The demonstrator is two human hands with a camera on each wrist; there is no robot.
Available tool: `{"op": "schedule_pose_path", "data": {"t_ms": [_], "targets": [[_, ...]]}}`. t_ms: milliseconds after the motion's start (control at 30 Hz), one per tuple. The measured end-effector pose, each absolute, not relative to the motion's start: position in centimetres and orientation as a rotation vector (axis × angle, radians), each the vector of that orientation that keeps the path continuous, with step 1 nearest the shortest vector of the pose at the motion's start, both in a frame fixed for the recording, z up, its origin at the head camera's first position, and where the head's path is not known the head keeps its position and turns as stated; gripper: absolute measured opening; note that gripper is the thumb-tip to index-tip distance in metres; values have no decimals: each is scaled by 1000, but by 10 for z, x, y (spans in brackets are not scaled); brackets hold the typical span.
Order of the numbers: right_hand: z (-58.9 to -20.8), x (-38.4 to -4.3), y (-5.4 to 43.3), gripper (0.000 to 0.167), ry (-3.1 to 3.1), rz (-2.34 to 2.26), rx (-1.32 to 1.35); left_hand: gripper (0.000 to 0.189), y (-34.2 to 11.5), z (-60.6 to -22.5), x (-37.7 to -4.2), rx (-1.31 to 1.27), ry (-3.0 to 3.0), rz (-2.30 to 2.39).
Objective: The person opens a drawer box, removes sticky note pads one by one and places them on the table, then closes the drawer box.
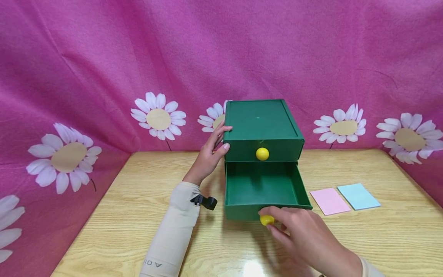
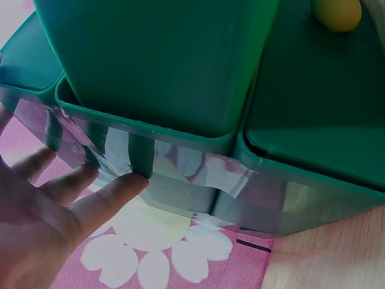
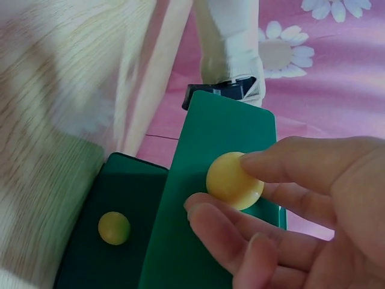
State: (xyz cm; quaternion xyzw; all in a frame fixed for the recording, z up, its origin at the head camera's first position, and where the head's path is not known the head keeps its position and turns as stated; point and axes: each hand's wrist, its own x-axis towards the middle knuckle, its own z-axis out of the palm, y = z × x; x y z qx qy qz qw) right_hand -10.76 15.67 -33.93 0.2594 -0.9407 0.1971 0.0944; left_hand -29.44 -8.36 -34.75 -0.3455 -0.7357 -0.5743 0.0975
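Note:
A green two-drawer box (image 1: 257, 119) stands on the table. Its lower drawer (image 1: 242, 212) is pulled out and shows a bare green inside, while the upper drawer (image 1: 242, 151) is closed. At the front, my right hand (image 1: 308, 231) pinches the round yellow knob (image 3: 227, 180) of the lower drawer between thumb and fingers. The upper drawer's yellow knob (image 1: 262, 154) is untouched. My left hand (image 1: 207, 156) rests against the left side of the box near its top front corner, fingers extended; in the left wrist view its fingertips (image 2: 137, 180) meet the shiny side wall.
Right of the box lie a pink sticky-note pad (image 1: 330, 201) and a light blue one (image 1: 358, 196), side by side on the wooden table (image 1: 138, 200). A pink cloth with daisies (image 1: 256, 50) hangs close behind the box and along the table's sides.

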Motion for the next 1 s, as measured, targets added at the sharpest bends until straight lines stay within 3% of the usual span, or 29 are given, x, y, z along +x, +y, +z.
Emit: {"op": "schedule_pose_path", "data": {"t_ms": [1000], "targets": [[-346,-131,159,26,-2687,588,751,46,-82,-349,-296,-1036,-2148,-1700]]}}
